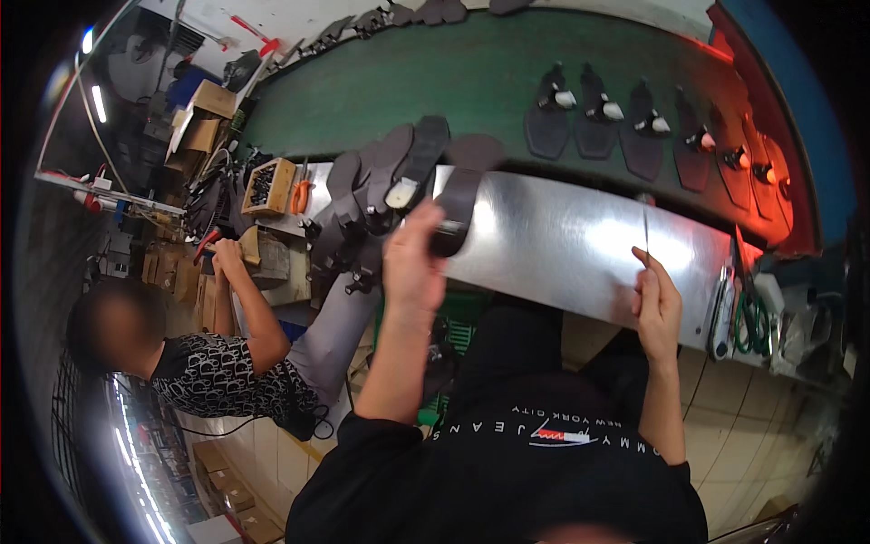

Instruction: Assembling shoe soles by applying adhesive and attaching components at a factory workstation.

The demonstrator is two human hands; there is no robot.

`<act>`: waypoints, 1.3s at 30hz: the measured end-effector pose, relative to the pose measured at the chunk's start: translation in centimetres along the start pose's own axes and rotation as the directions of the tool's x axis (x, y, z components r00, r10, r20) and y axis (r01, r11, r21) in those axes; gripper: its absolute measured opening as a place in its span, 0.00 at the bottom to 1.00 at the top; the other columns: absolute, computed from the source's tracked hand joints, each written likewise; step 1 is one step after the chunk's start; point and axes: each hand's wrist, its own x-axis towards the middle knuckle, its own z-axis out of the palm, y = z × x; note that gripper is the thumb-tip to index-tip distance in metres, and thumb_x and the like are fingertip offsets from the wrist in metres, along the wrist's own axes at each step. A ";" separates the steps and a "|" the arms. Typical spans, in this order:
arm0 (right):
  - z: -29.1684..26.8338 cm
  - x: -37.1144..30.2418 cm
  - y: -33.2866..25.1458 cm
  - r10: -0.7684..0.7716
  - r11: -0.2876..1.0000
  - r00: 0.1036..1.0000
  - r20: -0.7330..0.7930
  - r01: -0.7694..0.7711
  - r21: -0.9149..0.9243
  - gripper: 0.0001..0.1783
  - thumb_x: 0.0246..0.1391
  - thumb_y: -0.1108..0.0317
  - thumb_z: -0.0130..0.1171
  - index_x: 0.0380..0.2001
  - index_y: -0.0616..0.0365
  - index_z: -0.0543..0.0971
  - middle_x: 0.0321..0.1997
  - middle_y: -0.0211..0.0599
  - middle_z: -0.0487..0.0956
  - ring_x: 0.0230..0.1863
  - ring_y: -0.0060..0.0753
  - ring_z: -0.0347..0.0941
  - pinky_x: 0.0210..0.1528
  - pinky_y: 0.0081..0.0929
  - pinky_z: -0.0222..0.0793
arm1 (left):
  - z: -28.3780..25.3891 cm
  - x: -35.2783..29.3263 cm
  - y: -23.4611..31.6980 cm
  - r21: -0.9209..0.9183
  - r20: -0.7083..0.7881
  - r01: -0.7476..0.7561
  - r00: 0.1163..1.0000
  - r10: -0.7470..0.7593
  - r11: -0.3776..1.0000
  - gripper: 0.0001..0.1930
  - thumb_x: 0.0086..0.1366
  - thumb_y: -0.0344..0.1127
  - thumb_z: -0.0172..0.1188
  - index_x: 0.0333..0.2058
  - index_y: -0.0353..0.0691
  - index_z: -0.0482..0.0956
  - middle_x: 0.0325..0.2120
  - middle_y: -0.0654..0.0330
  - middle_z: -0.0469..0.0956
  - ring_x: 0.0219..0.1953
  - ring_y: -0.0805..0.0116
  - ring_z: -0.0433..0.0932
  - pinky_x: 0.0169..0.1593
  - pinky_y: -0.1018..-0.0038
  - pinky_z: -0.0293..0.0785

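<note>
My left hand [412, 263] grips a dark shoe-sole piece with a strap [456, 210], holding it over the left end of the shiny metal plate [580, 249]. More dark sole pieces [381, 195] lie stacked just left of it. My right hand [659, 304] pinches a thin, straight blade-like tool [645, 231] that stands upright over the plate's right part.
A green conveyor belt [471, 86] behind the plate carries a row of dark soles with white and dark parts [634, 122]. Green-handled scissors [749, 322] lie at the plate's right end. A seated person in a patterned shirt [217, 367] works at left by a wooden box [269, 188].
</note>
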 end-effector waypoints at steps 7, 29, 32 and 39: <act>-6.6 2.7 3.3 -0.143 0.937 0.970 -0.194 0.070 -0.341 0.13 0.61 0.70 0.48 0.43 0.62 0.78 0.25 0.30 0.72 0.23 0.18 0.65 0.26 0.19 0.61 | -12.1 10.1 9.1 0.837 0.038 -0.407 0.709 0.704 0.365 0.23 0.65 0.38 0.55 0.54 0.29 0.69 0.47 0.54 0.74 0.49 0.68 0.71 0.52 0.74 0.66; -10.6 6.1 2.7 -0.205 0.616 0.969 -0.136 0.020 -0.788 0.19 0.50 0.73 0.57 0.48 0.56 0.76 0.32 0.41 0.71 0.35 0.42 0.69 0.39 0.36 0.65 | 12.0 23.9 -14.7 0.743 0.569 -0.663 0.695 0.439 0.087 0.15 0.57 0.46 0.62 0.38 0.44 0.79 0.35 0.53 0.79 0.39 0.53 0.78 0.43 0.65 0.70; -10.0 5.7 2.2 -0.391 0.592 0.901 -0.186 0.092 -0.801 0.20 0.50 0.73 0.57 0.49 0.56 0.76 0.37 0.42 0.71 0.40 0.43 0.68 0.43 0.35 0.64 | 11.4 22.2 -16.5 0.749 0.613 -0.650 0.607 0.505 -0.128 0.13 0.56 0.43 0.62 0.39 0.46 0.78 0.34 0.53 0.80 0.45 0.53 0.75 0.43 0.64 0.71; -7.6 2.7 -2.4 -0.543 0.735 0.806 -0.236 0.321 -0.597 0.13 0.51 0.77 0.54 0.42 0.60 0.78 0.44 0.43 0.72 0.44 0.39 0.67 0.48 0.33 0.63 | 12.4 20.1 -12.3 0.591 0.458 -0.697 0.705 0.542 0.407 0.15 0.47 0.29 0.65 0.38 0.42 0.80 0.37 0.57 0.74 0.38 0.63 0.76 0.42 0.70 0.72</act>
